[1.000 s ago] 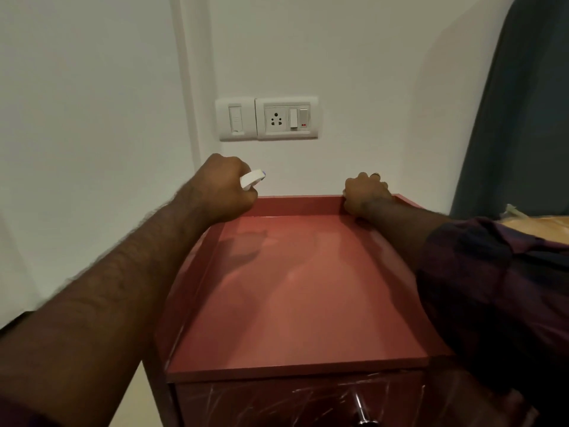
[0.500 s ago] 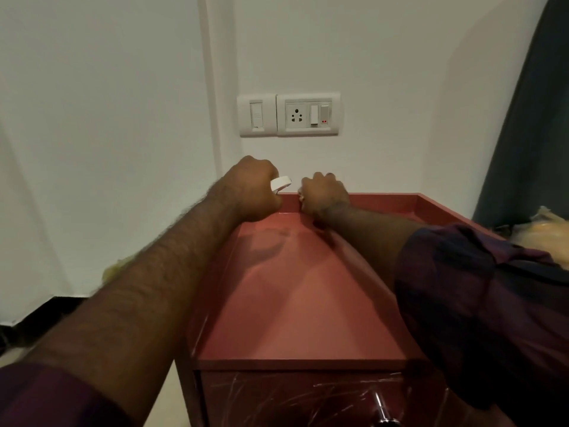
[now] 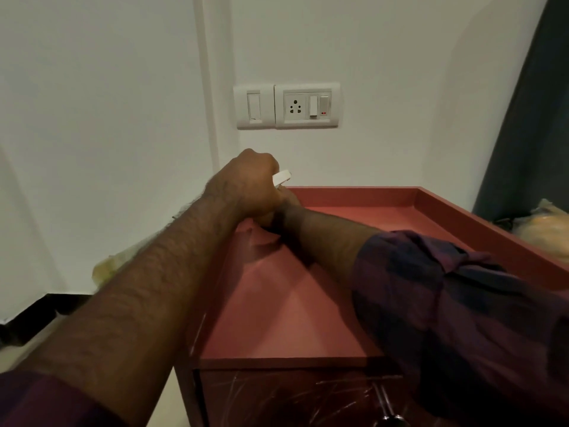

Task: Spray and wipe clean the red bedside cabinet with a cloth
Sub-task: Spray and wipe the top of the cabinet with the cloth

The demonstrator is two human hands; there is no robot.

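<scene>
Head view, close, facing forward-down over cabinet top (image 3: 292,318) toward wall (image 3: 385,57)

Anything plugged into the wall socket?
No, the wall socket above the red cabinet shows bare pin holes, no plug in it.

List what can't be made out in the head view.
Head view:
Right hand: mostly hidden behind left hand; grip and cloth unseen.
White object: fist covers all but a tip.
Drawer handle: cut by bottom edge.
Yellowish bundle: cut by right edge, blurred.
</scene>
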